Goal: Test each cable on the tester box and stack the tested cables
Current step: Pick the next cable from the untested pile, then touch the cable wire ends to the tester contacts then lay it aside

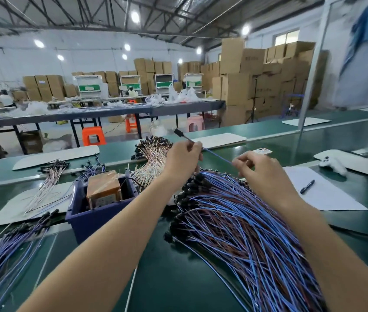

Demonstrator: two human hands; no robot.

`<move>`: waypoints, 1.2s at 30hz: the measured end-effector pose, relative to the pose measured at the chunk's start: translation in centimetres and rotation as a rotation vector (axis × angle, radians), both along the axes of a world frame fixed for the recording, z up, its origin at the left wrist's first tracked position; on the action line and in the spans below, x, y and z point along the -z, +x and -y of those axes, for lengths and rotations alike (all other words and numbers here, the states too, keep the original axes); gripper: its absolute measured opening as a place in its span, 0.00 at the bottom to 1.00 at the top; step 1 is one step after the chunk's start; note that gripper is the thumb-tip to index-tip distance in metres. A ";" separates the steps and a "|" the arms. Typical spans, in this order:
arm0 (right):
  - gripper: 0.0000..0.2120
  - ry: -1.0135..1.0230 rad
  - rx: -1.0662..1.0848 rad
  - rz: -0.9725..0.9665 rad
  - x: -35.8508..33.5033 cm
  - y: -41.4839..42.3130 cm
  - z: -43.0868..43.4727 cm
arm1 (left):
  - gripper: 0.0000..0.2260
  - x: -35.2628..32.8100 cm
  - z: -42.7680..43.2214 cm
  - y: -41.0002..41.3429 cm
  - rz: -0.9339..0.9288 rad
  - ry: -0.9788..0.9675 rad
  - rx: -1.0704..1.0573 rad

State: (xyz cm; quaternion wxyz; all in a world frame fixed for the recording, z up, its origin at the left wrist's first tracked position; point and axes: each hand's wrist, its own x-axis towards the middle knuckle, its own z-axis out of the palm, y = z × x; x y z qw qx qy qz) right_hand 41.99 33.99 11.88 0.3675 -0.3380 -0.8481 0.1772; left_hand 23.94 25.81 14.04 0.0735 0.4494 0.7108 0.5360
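Our left grip (184,157) and right grip (259,170) each pinch one blue cable (216,155) above the green bench (178,278), its black connector (178,132) pointing up and away. Beneath them a heap of blue cables (246,221) fans toward us. Left of the heap stands the dark blue tester box (104,190). A pen (307,186) lies on paper (327,199) at right.

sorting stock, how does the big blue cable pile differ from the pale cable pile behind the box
The blue cable pile has blue and reddish wires; the pale cable pile whitish and pinkish. The blue pile spreads far wider; the pale one is compact. Both have black plug ends.
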 end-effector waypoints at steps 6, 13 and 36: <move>0.14 -0.059 0.124 0.233 2.3 -0.6 -3.2 | 0.22 2.8 -2.5 -1.9 -0.215 -0.287 -0.083; 0.13 0.106 0.029 0.020 3.6 -3.4 0.0 | 0.19 5.2 2.7 -4.2 -0.202 -0.161 0.085; 0.12 -0.200 -0.468 0.191 17.7 -20.6 17.9 | 0.14 16.9 30.4 -20.2 -0.456 -0.983 -0.734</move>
